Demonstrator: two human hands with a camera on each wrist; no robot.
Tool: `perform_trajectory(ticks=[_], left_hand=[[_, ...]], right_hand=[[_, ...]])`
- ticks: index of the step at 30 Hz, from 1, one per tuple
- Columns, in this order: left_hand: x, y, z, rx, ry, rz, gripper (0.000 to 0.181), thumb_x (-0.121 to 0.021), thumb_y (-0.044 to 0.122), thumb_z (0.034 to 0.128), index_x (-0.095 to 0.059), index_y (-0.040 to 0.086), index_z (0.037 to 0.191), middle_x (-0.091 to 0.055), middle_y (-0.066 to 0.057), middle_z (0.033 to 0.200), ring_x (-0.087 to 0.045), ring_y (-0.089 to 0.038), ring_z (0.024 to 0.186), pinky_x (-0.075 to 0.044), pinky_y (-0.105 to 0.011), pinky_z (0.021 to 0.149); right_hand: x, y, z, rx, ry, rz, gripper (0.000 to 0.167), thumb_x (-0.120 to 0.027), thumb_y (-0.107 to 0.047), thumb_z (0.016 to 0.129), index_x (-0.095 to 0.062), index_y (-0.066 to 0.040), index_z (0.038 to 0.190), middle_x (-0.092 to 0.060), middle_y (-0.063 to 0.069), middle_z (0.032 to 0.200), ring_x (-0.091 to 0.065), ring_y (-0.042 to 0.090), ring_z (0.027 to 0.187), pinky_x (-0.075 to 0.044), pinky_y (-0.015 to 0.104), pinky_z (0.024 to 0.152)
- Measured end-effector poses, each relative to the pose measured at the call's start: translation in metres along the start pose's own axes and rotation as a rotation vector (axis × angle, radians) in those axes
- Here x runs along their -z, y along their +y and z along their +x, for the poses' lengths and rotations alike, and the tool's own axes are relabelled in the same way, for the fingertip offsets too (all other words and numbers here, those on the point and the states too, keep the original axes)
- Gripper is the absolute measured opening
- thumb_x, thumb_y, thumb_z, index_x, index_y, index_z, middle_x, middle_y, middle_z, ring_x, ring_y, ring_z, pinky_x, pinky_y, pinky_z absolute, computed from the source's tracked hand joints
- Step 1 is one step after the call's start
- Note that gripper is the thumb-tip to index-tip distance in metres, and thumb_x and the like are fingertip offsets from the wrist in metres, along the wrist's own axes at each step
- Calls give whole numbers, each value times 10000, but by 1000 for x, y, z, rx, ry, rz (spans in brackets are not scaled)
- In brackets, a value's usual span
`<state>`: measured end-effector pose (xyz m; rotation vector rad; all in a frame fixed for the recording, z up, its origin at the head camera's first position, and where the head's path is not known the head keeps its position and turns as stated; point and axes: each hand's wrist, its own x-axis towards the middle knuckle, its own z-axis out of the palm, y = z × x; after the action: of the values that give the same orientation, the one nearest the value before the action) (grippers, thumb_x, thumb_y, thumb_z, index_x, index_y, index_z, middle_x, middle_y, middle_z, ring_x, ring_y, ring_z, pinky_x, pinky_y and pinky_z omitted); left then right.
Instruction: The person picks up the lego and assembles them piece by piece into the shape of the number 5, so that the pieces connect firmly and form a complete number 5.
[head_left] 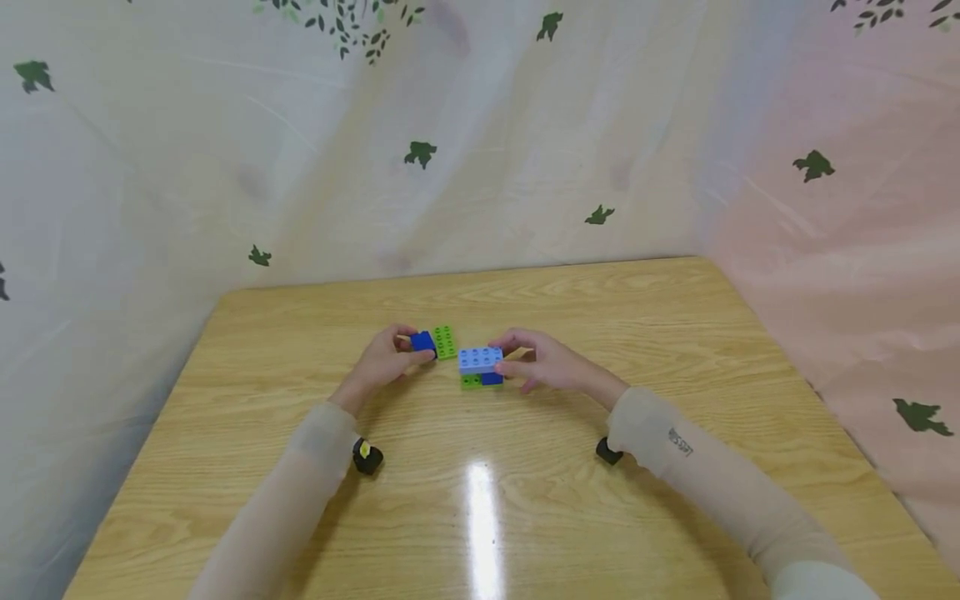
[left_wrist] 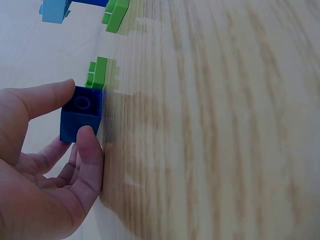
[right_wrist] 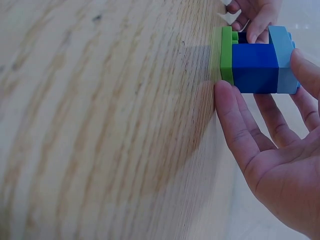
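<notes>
My left hand (head_left: 381, 360) pinches a dark blue block (head_left: 423, 342) beside a flat green plate (head_left: 444, 342). In the left wrist view the block (left_wrist: 81, 115) lies tipped, its hollow underside showing, between thumb and fingers of the hand (left_wrist: 50, 165). My right hand (head_left: 543, 361) holds a stack at its right side: a light blue brick (head_left: 480, 359) on top, a dark blue block (head_left: 492, 378) under its right part, a green plate (head_left: 471, 382) at the bottom. The right wrist view shows the hand's (right_wrist: 280, 160) fingers around the stack's blue block (right_wrist: 255, 68).
The wooden table (head_left: 480, 292) reaches back to a pale curtain (head_left: 480, 167) with leaf prints. Black wrist cameras (head_left: 367, 457) sit under both sleeves. A light streak reflects on the table's front part.
</notes>
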<state>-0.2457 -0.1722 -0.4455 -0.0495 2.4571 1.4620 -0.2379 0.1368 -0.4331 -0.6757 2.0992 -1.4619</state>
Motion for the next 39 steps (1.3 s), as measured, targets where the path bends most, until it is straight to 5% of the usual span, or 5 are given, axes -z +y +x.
perform_trajectory(ticks=[8,20,31,39], left_hand=[[-7,-5,0,6,-7,-21,576,-781,272,917,-502,75,1382,-533,-164,1250,-545,-276,1034,-527,-272,641],[1,2,-8,2,-47,-138,613,-773,309,926,-479,113,1428,-490,-156,1357,-564,-293,1089,-550,-317,751],[1,19,-18,-78,-125,-304,607,-812,229,891,-480,136,1390,-558,-192,1354,-631,-393,1145,-590,-481,844],[-3,24,-22,-141,-167,-315,587,-824,172,873,-486,146,1352,-558,-193,1333,-639,-404,1095,-572,-532,872]], right_hand=[[0,4,-6,-10,-15,-7,384,-650,-202,1018,-555,-108,1377,-524,167,1308,-652,360,1074,-608,492,752],[3,3,-4,-5,-20,13,398,-652,-213,1017,-547,-104,1385,-503,182,1323,-644,383,1094,-605,507,764],[3,6,1,0,-20,11,401,-656,-242,1015,-550,-121,1383,-503,173,1317,-650,370,1086,-609,495,747],[2,3,1,-1,-19,7,389,-658,-250,1013,-559,-133,1370,-510,160,1322,-655,364,1065,-612,485,738]])
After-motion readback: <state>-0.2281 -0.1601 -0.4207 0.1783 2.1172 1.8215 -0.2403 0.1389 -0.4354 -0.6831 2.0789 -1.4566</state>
